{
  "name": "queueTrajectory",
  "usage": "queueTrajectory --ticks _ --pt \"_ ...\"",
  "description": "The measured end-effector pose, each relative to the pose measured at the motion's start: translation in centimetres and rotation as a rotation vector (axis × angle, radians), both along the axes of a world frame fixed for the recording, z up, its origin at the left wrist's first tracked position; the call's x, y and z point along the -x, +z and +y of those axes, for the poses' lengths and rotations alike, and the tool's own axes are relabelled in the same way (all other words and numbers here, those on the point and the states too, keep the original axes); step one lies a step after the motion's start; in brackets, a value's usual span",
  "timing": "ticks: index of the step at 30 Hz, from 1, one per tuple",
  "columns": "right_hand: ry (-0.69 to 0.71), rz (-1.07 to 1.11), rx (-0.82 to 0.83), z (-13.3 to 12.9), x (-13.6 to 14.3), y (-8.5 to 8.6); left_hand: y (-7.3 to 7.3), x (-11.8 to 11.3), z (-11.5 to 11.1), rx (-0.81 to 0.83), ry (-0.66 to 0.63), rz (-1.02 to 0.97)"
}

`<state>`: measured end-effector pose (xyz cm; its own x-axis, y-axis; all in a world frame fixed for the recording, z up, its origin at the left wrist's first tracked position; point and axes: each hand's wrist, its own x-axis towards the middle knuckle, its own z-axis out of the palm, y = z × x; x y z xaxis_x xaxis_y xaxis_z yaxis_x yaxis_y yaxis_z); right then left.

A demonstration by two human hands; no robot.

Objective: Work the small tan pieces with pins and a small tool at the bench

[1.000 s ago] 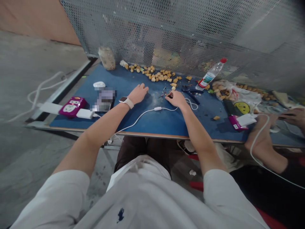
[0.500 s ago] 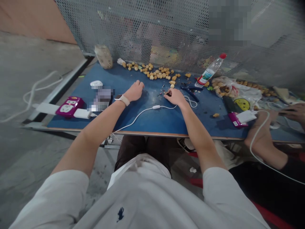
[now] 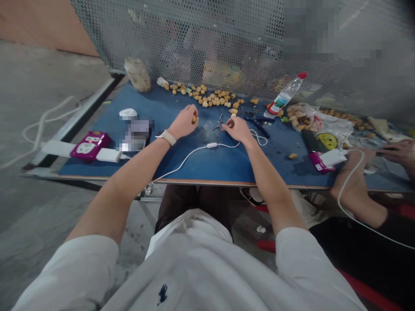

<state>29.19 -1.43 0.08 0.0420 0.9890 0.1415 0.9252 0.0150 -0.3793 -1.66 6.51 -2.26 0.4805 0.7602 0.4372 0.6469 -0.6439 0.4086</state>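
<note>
Now, in the head view, the left hand (image 3: 185,122) has changed most. Both 0.5 s and 1.0 s ago it lies low over the table (image 3: 214,166) with its fingers stretched forward and no object visible in them; at this moment the fingers are curled round 1 tan peanut-like lump (image 3: 194,118), which shows between the thumb and fingertips. The wrist has rolled too: the dark watch face, plain 1.0 s ago, is mostly out of sight, leaving the pale watch strap (image 3: 167,138).

The right hand (image 3: 240,130) keeps about the same place, its fingers bent inward beside the small metal bits (image 3: 219,122). The black thing under its fingertips in both earlier frames no longer shows clearly, and whether they grip anything I cannot tell.

Unchanged on the table are the row of tan lumps (image 3: 217,99) along the mesh panel (image 3: 168,47), the dark blue pliers (image 3: 259,126) just right of the right hand, the white cable with its inline switch (image 3: 212,145) between the 2 forearms, and the red-capped bottle (image 3: 282,101).
</note>
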Motion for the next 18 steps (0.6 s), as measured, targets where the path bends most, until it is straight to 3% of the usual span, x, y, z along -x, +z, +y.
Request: queueTrajectory --ticks 7,13,18 --pt "-0.060 -0.019 -0.091 1.2 -2.5 0.2 0.5 -1.6 -2.9 0.013 -0.199 0.072" --pt "-0.140 -0.085 -0.057 5.7 -6.5 1.1 1.1 -2.2 -3.4 0.018 -0.169 0.163" --pt "-0.132 -0.038 -0.030 9.1 -6.8 1.7 1.2 -2.5 -3.9 0.006 -0.159 0.205"
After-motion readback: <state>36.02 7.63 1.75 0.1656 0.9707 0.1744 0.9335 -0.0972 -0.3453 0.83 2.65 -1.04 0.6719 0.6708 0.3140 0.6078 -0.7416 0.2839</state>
